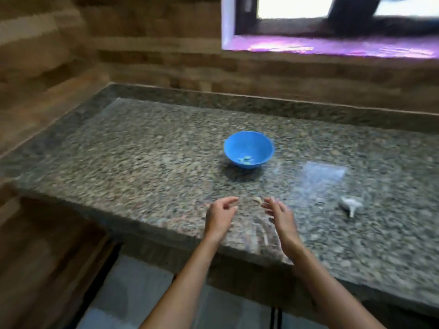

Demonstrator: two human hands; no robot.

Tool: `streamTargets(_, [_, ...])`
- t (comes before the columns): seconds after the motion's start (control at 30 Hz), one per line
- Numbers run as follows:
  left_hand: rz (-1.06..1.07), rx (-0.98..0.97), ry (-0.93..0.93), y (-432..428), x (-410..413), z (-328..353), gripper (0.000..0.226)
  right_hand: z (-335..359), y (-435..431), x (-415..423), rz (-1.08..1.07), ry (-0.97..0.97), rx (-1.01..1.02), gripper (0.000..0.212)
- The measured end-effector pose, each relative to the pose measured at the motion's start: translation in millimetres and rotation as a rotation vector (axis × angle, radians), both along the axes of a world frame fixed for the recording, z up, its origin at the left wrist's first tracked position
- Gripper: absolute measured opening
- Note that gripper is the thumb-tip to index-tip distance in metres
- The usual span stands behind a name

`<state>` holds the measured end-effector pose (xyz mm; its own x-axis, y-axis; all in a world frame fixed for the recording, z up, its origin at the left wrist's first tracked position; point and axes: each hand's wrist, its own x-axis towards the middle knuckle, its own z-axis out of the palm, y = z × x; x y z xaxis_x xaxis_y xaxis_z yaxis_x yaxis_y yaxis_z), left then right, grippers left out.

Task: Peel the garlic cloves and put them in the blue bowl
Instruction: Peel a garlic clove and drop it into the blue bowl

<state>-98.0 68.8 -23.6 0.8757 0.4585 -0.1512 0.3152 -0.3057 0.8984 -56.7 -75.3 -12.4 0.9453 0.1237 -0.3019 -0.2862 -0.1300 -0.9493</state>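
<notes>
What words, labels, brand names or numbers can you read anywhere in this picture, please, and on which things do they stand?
None: no readable text shows in this blurred frame.
Blue bowl: plain, no label or mark visible.
Granite counter: speckled stone only, no writing.
Garlic bulb: no sticker or tag.
Window: bright glare and a purple sheen on the sill, no sign or lettering.

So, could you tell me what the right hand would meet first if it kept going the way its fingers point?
Probably the small pale garlic clove just beyond the right hand, though blur hides whether they already touch; the blue bowl lies farther along.
</notes>
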Motion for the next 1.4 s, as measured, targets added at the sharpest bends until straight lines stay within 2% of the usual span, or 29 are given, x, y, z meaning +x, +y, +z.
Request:
streamTargets(0.07, [-0.252, 0.327, 0.017, -25.8, 39.3, -15.1, 0.040, -6.6, -37.6, 22.9, -0.052, -0.060, -0.063, 0.020])
streamTargets(0.13, [-0.447, 0.497, 0.071, -44.6, 64.3, -26.8, 0.041, -11.6, -62.9, 38.6, -0.072, -0.070, -0.095, 0.018])
streamTargets(0.2, [-0.493, 0.586, 0.076, -56.7, 69.2, -31.8, 0.039, -12.0, -80.3, 46.8, -0.041, -0.083, -0.118, 0.018])
streamTargets(0.27, [-0.393, 0.667, -0.013, -61.0, 65.5, -30.0, 0.033, -11.2, -91.9, 54.7, -0.012, -0.129, -0.155, 0.019])
streamTargets(0.4, [-0.188, 0.644, -0.308, -56.6, 97.0, 6.8, 0.017, -11.1, -109.1, 74.5, -0.023, -0.285, -0.308, 0.025])
streamTargets(0.47, [-0.057, 0.588, -0.263, -38.3, 136.5, 27.7, 0.019, -14.4, -115.1, 80.9, -0.050, -0.300, -0.359, 0.027])
streamTargets(0.53, [-0.046, 0.557, -0.066, -21.3, 169.7, 37.3, 0.024, -22.3, -121.2, 82.9, -0.115, -0.257, -0.376, 0.028])
streamTargets(0.57, [-0.053, 0.570, -0.008, -20.8, 179.6, 38.6, 0.026, -26.9, -123.6, 82.4, -0.150, -0.225, -0.366, 0.028])
streamTargets(0.6, [-0.064, 0.589, -0.026, -28.5, 184.9, 40.6, 0.028, -31.6, -125.8, 81.8, -0.184, -0.197, -0.345, 0.029])
streamTargets(0.63, [-0.102, 0.601, -0.112, -43.6, 185.5, 42.8, 0.027, -35.3, -127.5, 81.2, -0.222, -0.175, -0.319, 0.029])
streamTargets(0.7, [-0.321, 0.531, -0.237, -87.1, 175.2, 42.4, 0.021, -39.2, -128.2, 79.4, -0.301, -0.133, -0.267, 0.029])
streamTargets(0.8, [-0.725, 0.426, -0.076, -145.7, 158.4, 12.8, 0.026, -41.0, -127.8, 77.7, -0.359, -0.114, -0.232, 0.027])
streamTargets(0.87, [-0.810, 0.498, -0.066, -162.5, 158.3, -12.1, 0.026, -40.5, -128.8, 76.9, -0.382, -0.115, -0.236, 0.026])
streamTargets(0.93, [-0.874, 0.604, -0.047, -164.4, 162.0, -21.5, 0.016, -40.3, -130.4, 76.4, -0.414, -0.101, -0.242, 0.025])
streamTargets(1.0, [-0.882, 0.671, -0.073, -161.6, 165.1, -25.0, 0.011, -42.3, -131.5, 74.9, -0.439, -0.093, -0.243, 0.024])
streamTargets(1.07, [-0.765, 0.512, -0.033, -155.5, 166.6, -24.9, 0.009, -43.5, -129.6, 73.9, -0.463, -0.094, -0.239, 0.023])
streamTargets(1.27, [-0.456, -0.333, 0.110, -125.0, 153.2, -10.0, 0.009, -39.4, -109.5, 72.3, -0.402, -0.138, -0.160, 0.019])
streamTargets(1.33, [-0.440, -0.436, 0.132, -119.2, 145.0, -4.4, 0.007, -38.9, -103.9, 72.8, -0.319, -0.149, -0.137, 0.016])
streamTargets(1.4, [-0.459, -0.419, 0.112, -113.6, 139.9, -3.9, 0.010, -36.4, -100.7, 74.3, -0.180, -0.132, -0.121, 0.018])
